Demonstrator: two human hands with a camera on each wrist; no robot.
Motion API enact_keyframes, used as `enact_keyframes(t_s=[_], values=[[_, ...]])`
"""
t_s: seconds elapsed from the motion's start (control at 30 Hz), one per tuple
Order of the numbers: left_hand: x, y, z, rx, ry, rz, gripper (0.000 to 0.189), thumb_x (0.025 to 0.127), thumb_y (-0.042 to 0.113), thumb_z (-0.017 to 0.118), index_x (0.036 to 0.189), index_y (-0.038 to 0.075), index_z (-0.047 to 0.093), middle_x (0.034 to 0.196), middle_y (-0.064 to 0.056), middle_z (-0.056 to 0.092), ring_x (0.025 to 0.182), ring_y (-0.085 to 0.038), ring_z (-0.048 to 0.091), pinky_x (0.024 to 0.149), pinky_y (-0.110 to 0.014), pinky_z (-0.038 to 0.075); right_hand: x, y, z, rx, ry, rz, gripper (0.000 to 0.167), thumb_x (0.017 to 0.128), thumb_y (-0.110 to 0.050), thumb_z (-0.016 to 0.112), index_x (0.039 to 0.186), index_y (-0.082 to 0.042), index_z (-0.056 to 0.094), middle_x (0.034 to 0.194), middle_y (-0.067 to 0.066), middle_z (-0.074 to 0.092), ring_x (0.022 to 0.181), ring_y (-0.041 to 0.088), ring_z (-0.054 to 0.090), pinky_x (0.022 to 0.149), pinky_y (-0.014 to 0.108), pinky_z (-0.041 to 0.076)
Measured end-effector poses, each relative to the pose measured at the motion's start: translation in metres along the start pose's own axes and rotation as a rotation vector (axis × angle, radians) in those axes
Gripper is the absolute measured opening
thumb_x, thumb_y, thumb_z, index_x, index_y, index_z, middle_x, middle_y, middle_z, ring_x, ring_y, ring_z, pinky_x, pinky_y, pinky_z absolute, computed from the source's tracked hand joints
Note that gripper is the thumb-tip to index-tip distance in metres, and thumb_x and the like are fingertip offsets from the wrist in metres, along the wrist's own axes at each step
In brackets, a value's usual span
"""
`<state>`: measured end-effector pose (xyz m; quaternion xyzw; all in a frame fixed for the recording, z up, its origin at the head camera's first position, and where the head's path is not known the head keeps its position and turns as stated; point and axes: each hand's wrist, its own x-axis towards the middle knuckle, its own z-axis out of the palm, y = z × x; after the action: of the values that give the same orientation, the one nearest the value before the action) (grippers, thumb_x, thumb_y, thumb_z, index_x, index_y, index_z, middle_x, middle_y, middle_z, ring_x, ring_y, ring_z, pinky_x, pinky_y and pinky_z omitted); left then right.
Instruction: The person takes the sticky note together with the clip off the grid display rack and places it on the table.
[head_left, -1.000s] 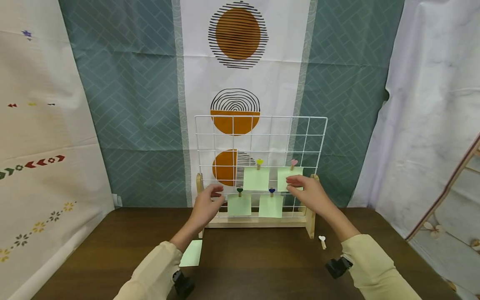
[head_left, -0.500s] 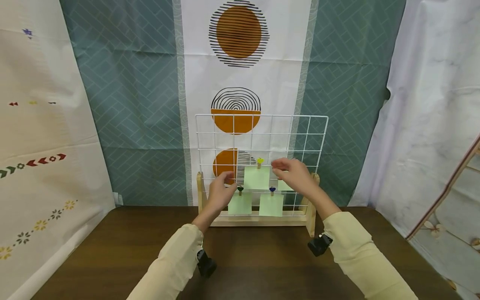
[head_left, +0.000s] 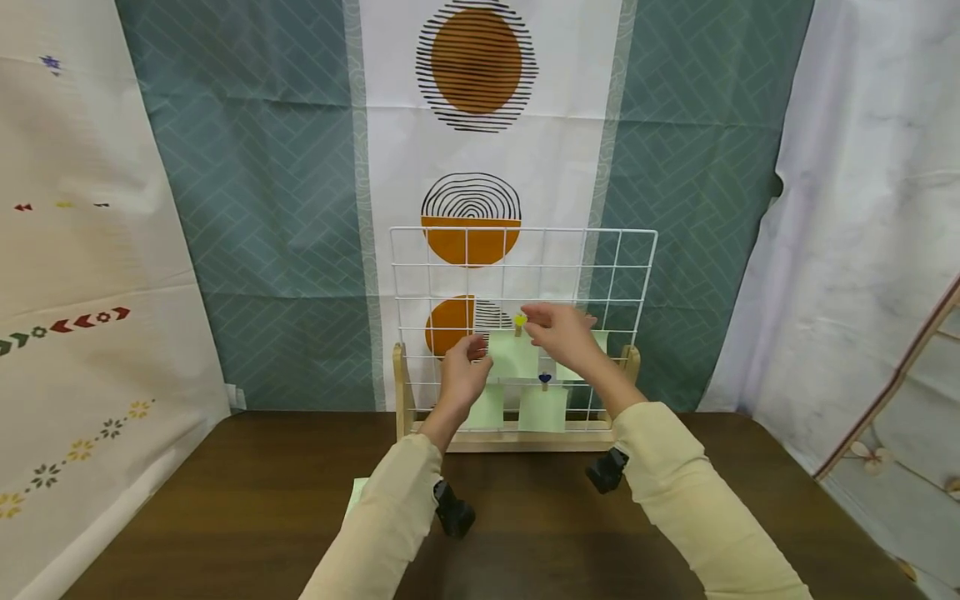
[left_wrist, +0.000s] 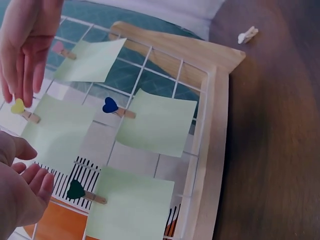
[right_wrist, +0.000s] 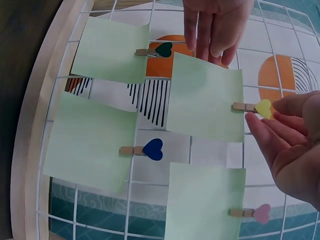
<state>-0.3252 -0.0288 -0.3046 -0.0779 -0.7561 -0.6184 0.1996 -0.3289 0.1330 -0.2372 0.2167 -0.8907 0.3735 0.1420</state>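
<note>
My right hand (head_left: 564,335) is at the yellow heart clothespin (right_wrist: 263,108), thumb and fingertips right beside the heart, which shows uncovered between them. That clothespin fastens a pale green paper note (right_wrist: 206,100) to a white wire grid (head_left: 522,267). My left hand (head_left: 462,375) is at the left edge of the same note, its fingers loosely bent with nothing in them. Other green notes hang from a pink heart clothespin (right_wrist: 262,213), a blue heart clothespin (right_wrist: 153,149) and a dark green heart clothespin (left_wrist: 76,190). In the head view, my left hand covers the dark green one.
The grid stands in a wooden base (head_left: 517,442) on a dark brown table (head_left: 525,533). Another green note (head_left: 356,493) lies on the table, partly hidden by my left sleeve. A white clothespin (left_wrist: 247,35) lies right of the stand. A patterned curtain (head_left: 292,208) hangs behind.
My right hand has moved left and up from the pink-clipped note to the yellow heart clothespin. My left hand has moved right and up to the upper-left note. The clipped notes stay in place.
</note>
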Motion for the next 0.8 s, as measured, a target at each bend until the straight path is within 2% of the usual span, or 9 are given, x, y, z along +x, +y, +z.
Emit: enact_keyframes(t_s=[0.1,0.13,0.2,0.27,0.4,0.53,0.63,0.73,0.8], values=[[0.003,0.001,0.003,-0.001,0.018,-0.033,0.036,0.087,-0.006,0.056,0.122,-0.008,0.059,0.115,-0.02,0.064,0.107,-0.031,0.06,0.087,-0.039,0.05,0.006,-0.005,0.003,-0.038,-0.031,0.019,0.041,0.098,-0.008,0.053,0.135,0.008,0.049,0.129,0.021,0.057,0.091,0.03,0.069,0.109,0.062,0.003],[0.004,0.001,0.005,0.001,0.024,-0.04,0.035,0.087,-0.006,0.056,0.121,-0.008,0.061,0.114,-0.019,0.064,0.105,-0.031,0.06,0.086,-0.039,0.05,0.007,-0.006,0.003,-0.052,-0.042,0.022,0.041,0.098,-0.008,0.052,0.136,0.008,0.048,0.13,0.022,0.056,0.091,0.03,0.069,0.11,0.057,0.016],[0.005,0.002,0.007,0.006,0.039,-0.047,0.032,0.087,-0.006,0.057,0.119,-0.006,0.063,0.111,-0.018,0.066,0.103,-0.03,0.061,0.084,-0.037,0.05,0.01,-0.008,0.004,-0.059,-0.059,0.025,0.041,0.099,-0.007,0.051,0.136,0.01,0.047,0.132,0.023,0.055,0.09,0.031,0.069,0.099,0.045,0.042],[0.006,0.001,0.009,0.011,0.053,-0.044,0.029,0.087,-0.004,0.06,0.116,-0.006,0.065,0.108,-0.017,0.067,0.1,-0.029,0.061,0.083,-0.037,0.05,0.012,-0.009,0.004,-0.058,-0.069,0.031,0.04,0.099,-0.006,0.049,0.136,0.01,0.047,0.133,0.024,0.053,0.089,0.032,0.068,0.082,0.039,0.053],[0.009,0.001,0.011,0.005,0.08,-0.03,0.023,0.088,0.001,0.065,0.11,-0.006,0.066,0.103,-0.018,0.067,0.098,-0.03,0.062,0.083,-0.038,0.05,0.014,-0.009,0.004,-0.079,-0.067,0.032,0.038,0.099,-0.004,0.047,0.134,0.011,0.049,0.131,0.024,0.055,0.087,0.033,0.068,0.078,0.038,0.054],[0.011,0.001,0.011,0.028,0.1,-0.027,0.02,0.087,0.002,0.067,0.106,-0.006,0.068,0.098,-0.016,0.068,0.095,-0.029,0.062,0.082,-0.038,0.05,0.019,-0.008,0.005,-0.159,-0.076,-0.011,0.035,0.097,-0.003,0.051,0.129,0.01,0.054,0.125,0.023,0.06,0.092,0.032,0.065,0.082,0.04,0.052],[0.012,0.001,0.011,0.05,0.11,-0.029,0.018,0.087,0.0,0.067,0.104,-0.005,0.068,0.094,-0.015,0.068,0.091,-0.028,0.062,0.079,-0.036,0.05,0.023,-0.007,0.006,-0.202,-0.098,-0.047,0.032,0.096,-0.003,0.054,0.125,0.008,0.058,0.118,0.021,0.064,0.086,0.029,0.064,0.079,0.039,0.052],[0.013,0.001,0.011,0.054,0.099,-0.033,0.017,0.087,-0.001,0.067,0.103,-0.006,0.068,0.092,-0.014,0.067,0.089,-0.027,0.062,0.076,-0.034,0.05,0.024,-0.005,0.006,-0.21,-0.11,-0.048,0.03,0.097,-0.004,0.055,0.124,0.006,0.061,0.113,0.02,0.066,0.074,0.025,0.064,0.071,0.037,0.051],[0.013,0.001,0.012,0.054,0.089,-0.043,0.017,0.087,-0.001,0.067,0.103,-0.006,0.068,0.092,-0.014,0.067,0.089,-0.026,0.061,0.075,-0.033,0.05,0.023,-0.002,0.006,-0.228,-0.1,-0.05,0.028,0.097,-0.005,0.055,0.123,0.004,0.062,0.111,0.018,0.067,0.075,0.025,0.065,0.071,0.037,0.051]])
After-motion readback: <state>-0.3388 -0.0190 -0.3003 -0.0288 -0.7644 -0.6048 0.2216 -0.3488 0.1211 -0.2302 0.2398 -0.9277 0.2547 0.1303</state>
